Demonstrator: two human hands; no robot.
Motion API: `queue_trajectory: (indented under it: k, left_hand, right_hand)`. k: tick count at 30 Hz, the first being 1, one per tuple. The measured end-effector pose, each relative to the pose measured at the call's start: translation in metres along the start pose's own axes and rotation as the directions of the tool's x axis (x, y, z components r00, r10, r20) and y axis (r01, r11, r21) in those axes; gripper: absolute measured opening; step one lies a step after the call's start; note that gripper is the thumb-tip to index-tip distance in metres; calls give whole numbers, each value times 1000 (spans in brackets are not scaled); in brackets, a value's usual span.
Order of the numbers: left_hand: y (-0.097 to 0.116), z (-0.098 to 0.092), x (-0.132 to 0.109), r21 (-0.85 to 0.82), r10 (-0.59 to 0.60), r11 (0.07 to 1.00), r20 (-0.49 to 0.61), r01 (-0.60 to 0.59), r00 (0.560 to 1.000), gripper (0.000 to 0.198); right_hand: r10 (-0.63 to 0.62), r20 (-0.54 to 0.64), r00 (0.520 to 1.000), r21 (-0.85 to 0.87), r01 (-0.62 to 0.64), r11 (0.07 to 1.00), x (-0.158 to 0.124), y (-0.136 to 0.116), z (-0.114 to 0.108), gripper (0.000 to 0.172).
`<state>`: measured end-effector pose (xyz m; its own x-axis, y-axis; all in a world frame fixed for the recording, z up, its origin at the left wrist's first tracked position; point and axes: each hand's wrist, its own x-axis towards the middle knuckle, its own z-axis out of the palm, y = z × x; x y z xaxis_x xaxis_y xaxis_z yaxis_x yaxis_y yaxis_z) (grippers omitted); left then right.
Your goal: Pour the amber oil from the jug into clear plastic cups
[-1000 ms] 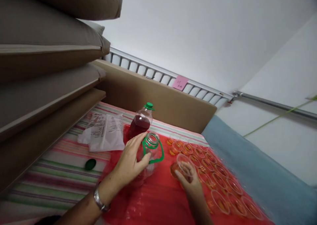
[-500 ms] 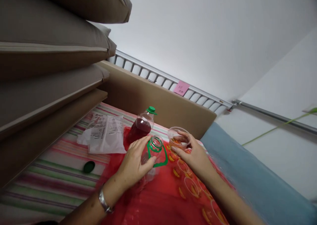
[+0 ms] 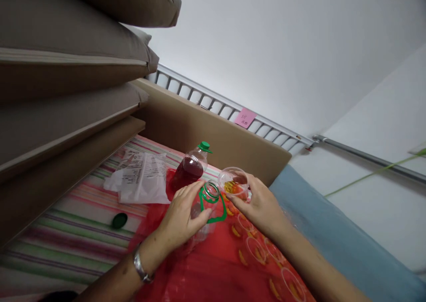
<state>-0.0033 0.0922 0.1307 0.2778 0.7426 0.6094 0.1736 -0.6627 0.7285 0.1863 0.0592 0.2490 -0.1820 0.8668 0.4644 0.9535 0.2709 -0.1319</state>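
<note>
My left hand point(image 3: 184, 215) is wrapped round a clear plastic bottle point(image 3: 201, 235) with a green neck ring and handle. Its mouth is uncapped. In my right hand point(image 3: 261, 200) is a clear plastic cup point(image 3: 234, 182), tilted towards the bottle mouth, its rim close beside it. Something yellow and orange shows in or through the cup. Behind the left hand stands a second bottle point(image 3: 191, 166), part full of dark red liquid, with a green cap on. Several clear cups point(image 3: 256, 250) with yellow-orange pieces stand on the red plastic sheet point(image 3: 206, 275).
A dark green cap point(image 3: 119, 221) and a crumpled white plastic bag point(image 3: 143, 178) lie on the striped cloth point(image 3: 66, 231). Grey cushions point(image 3: 73, 84) rise at the left. A brown board point(image 3: 213, 133) stands behind, and a blue surface point(image 3: 336, 235) lies to the right.
My right hand has brought the cup left, right up to the bottle mouth, and tilted it. My left hand keeps its hold on the bottle, almost unmoved.
</note>
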Motion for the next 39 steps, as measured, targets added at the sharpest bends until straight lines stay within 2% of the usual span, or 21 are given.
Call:
queue_trajectory:
  k: [6, 16, 26, 39]
  left_hand:
    - [1, 0, 1, -8, 8, 1000, -8, -8, 1000, 52]
    - [3, -1, 3, -16, -4, 1000, 4, 4, 1000, 52]
    - [2, 0, 2, -14, -18, 1000, 6, 18, 1000, 54]
    - [2, 0, 3, -14, -12, 1000, 3, 12, 1000, 53]
  right_hand:
    - [-8, 10, 1000, -111, 9, 994, 4, -1, -3, 47]
    - [-115, 11, 993, -277, 114, 954, 9, 0, -7, 44]
    - [-117, 50, 992, -354, 128, 927, 12, -2, -16, 45]
    - [-160, 44, 986, -430, 163, 888, 19, -10, -27, 42]
